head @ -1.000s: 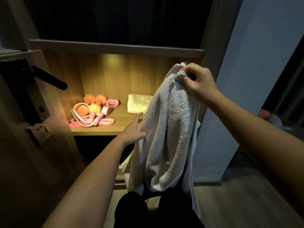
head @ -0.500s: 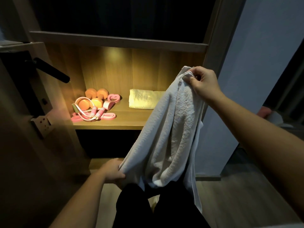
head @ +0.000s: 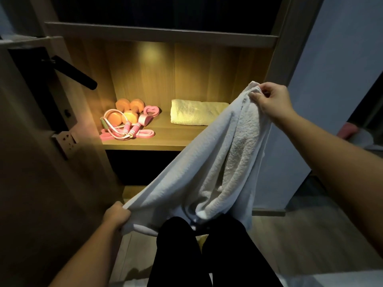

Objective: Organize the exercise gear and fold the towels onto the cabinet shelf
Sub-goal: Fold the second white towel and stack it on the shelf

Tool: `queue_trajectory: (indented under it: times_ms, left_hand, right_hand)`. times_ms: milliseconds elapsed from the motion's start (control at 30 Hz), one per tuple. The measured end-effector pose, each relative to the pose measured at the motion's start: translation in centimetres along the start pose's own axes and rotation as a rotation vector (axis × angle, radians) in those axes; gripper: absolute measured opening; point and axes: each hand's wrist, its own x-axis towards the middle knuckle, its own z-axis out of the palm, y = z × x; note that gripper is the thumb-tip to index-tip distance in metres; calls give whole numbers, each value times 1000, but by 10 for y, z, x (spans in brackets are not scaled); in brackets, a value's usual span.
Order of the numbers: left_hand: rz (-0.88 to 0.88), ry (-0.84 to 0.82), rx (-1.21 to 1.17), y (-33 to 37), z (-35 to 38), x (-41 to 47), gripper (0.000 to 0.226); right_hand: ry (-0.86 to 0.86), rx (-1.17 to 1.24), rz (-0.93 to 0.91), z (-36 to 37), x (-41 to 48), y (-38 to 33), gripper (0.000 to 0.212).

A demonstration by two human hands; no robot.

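While the wood-grain cabinet (head: pixel 161 35) fills the upper half of the frame, its lit shelf (head: pixel 165 139) at centre looks like the place meant for everything. The white towel (head: pixel 207 172) hangs in front of it, stretched on a slant from upper right to lower left. It is thick terry, soft and limp, and it sags in deep folds between the two grips, with its lower edge near the dark legs (head: pixel 176 245). Held at two spots like this, it is probably being spread to find an edge for the first fold; it is not yet on the shelf. A folded towel (head: pixel 196 114), a neat pale slab, lies at the back right of the shelf, with bare wood in front of it that could take the next one. The gear sits bunched at the shelf's left: rounded orange dumbbells (head: pixel 129 105), a pink rope (head: pixel 124 129) with ribbed handles, and a flat pink band (head: pixel 147 133). The right hand (head: pixel 271 100), at upper right, pinches a bunched corner of the towel. The left hand (head: pixel 116 214), at lower left, is clenched round the opposite edge.
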Motion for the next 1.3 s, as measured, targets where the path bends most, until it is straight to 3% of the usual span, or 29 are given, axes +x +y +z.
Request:
queue_trajectory:
  times_ms: [100, 200, 333, 500, 633, 900, 1000, 1100, 1167, 1233, 1300]
  left_hand:
    - [-176, 120, -42, -4, 2, 0, 36]
    - [-282, 118, -134, -14, 4, 8, 45]
    - [-435, 60, -555, -30, 6, 28, 38]
    - [-297, -137, -1051, -36, 7, 17, 25]
    - [-239, -385, -1287, -42, -2, 12, 40]
    - [-204, -433, -1235, -41, -18, 10, 35]
    - [-194, -350, -759, -43, -19, 15, 35]
    - [-235, -75, -184, -43, -16, 24, 14]
    - [-262, 16, 56, -45, -18, 24, 17]
    - [-296, 22, 76, -46, -22, 23, 20]
    - [-343, 15, -119, -50, -24, 27, 17]
  right_hand:
    - [-4, -9, 6, 4, -1, 4, 23]
    - [0, -20, 20, 4, 0, 10, 23]
    - [-4, -30, 43, 4, 0, 18, 22]
    - [16, -59, 115, 3, 0, 33, 23]
    - [23, -63, 158, 2, 0, 40, 24]
    - [54, -105, 177, -9, 1, 51, 23]
    - [57, -109, 195, -8, -1, 55, 22]
    - [50, -119, 197, -8, -3, 59, 20]
    - [49, -129, 194, -9, -4, 61, 20]
    - [45, -132, 189, -11, -5, 63, 22]
    - [39, -130, 182, -12, -5, 63, 23]
